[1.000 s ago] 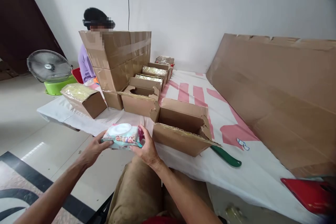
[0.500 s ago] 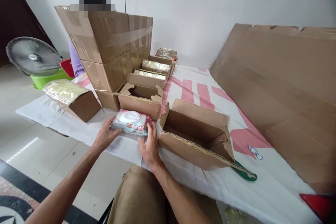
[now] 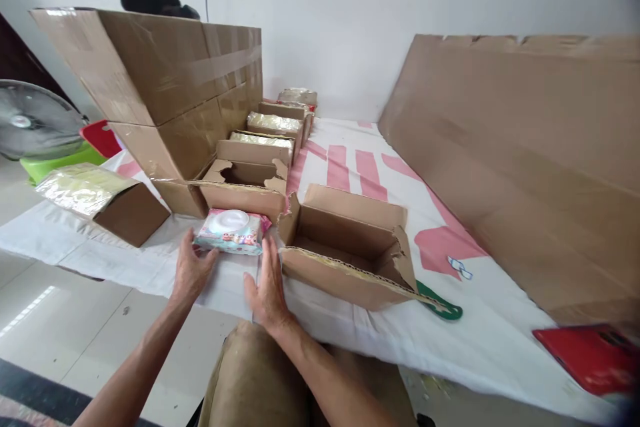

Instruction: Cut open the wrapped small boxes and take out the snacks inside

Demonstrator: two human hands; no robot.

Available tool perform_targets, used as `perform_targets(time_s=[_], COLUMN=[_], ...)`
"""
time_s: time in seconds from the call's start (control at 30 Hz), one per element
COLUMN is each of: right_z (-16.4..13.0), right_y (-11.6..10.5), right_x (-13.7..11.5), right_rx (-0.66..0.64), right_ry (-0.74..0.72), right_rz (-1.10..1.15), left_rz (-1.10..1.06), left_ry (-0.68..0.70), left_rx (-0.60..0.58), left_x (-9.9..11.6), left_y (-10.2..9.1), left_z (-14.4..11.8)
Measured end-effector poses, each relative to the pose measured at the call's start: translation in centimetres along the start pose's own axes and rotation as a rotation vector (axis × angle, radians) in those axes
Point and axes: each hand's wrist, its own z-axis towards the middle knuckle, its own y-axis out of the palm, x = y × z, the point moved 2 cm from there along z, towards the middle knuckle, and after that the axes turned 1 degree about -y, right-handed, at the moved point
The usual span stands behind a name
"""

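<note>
Head cam: both hands [image 3: 227, 273] open, flanking wipes pack [image 3: 232, 231]; green tool [image 3: 440, 301] half-hidden under box [image 3: 345, 247].

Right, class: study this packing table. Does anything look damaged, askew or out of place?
Yes. The open brown cardboard box nearest the right hand has ragged, torn flap edges, and it sits askew over a green-handled tool. The box behind is torn too. The pastel wipes packet lies flat, intact.

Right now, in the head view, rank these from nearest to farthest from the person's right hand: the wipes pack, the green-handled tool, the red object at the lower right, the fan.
Measured from the right hand:
1. Wipes pack, just ahead and left, at its fingertips.
2. Green-handled tool, to the right, partly under the open box's flap.
3. Fan at far left and red object at far right: too close to call.
</note>
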Motion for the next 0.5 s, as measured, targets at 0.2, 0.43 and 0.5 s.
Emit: perform_targets(time_s=[0.2, 0.43, 0.5], right_z=[-7.3, -11.0, -11.6], right_y=[-8.7, -23.0, -26.5], right_x=[-4.1, -3.8, -2.6], right_rx=[-0.3, -0.228, -0.091], right_ry=[-0.309, -0.26, -0.172], right_rz=[0.046, -0.06, -0.139], left_rz=[-0.023, -0.293, -0.393], left_ry=[0.481, 0.408, 0.34], left_rx=[0.096, -0.251, -0.314], left_x=[2.1, 7.9, 9.4], left_y=[-0.5, 2.0, 2.9], left_z=[-8.0, -11.1, -10.6])
